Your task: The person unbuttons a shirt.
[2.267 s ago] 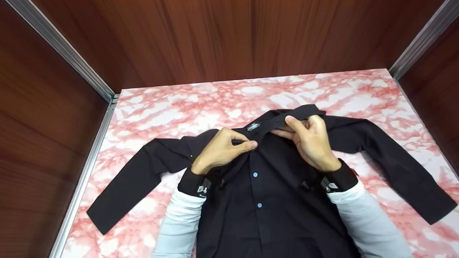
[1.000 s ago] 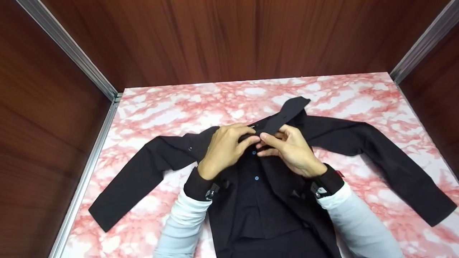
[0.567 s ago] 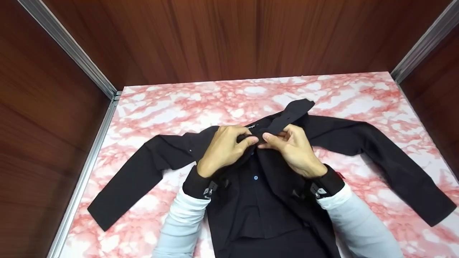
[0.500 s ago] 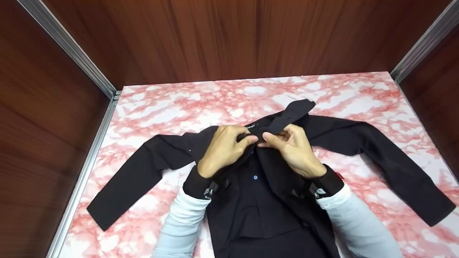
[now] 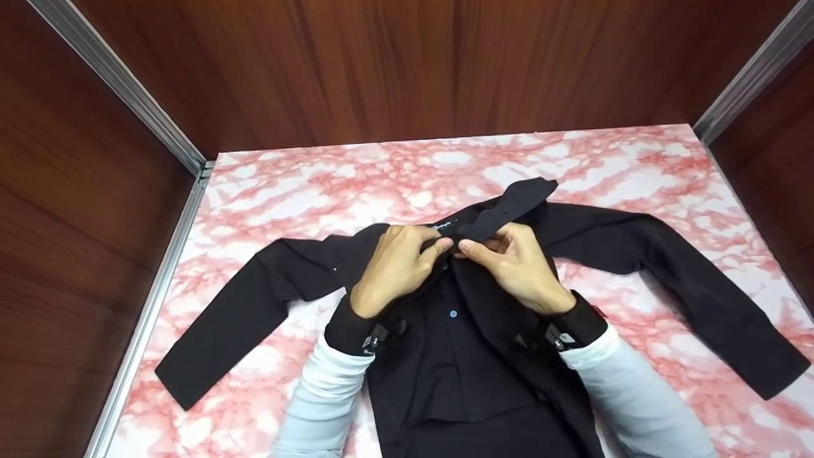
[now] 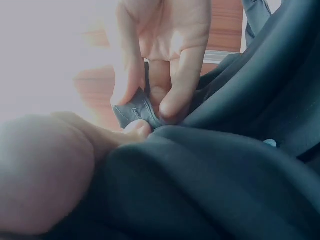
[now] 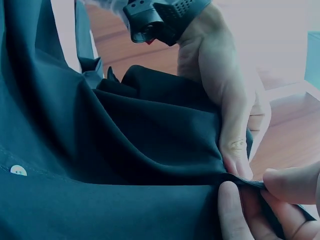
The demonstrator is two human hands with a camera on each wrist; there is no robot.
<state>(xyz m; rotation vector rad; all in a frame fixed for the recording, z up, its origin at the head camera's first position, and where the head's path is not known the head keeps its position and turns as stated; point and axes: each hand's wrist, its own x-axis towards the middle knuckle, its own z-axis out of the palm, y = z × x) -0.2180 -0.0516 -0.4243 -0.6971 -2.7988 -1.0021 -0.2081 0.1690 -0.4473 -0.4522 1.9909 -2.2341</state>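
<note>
A black long-sleeved shirt (image 5: 445,388) with small blue buttons (image 5: 453,313) lies with its front up and sleeves spread. My left hand (image 5: 397,267) pinches the collar band at the neck between thumb and fingers. Close beside it, my right hand (image 5: 518,267) pinches the band's other side, thumb on top. The collar (image 5: 524,197) stands up beyond the right hand, and a neck label (image 5: 442,224) shows behind. In the left wrist view, the right fingers hold a band end with a stitched buttonhole (image 6: 134,112). Cloth and fingers hide whether a button is in it.
The table (image 5: 305,191) has a red-and-white marbled top. Dark wood-grain panels (image 5: 381,70) stand behind and at both sides, with metal rails (image 5: 146,108) at the corners. Both sleeves (image 5: 222,331) reach out sideways across the tabletop.
Since the earliest frame, my right hand has moved left and down to meet the left at the neck. The collar's right part now stands up. Over the last half second the hands barely shift.
</note>
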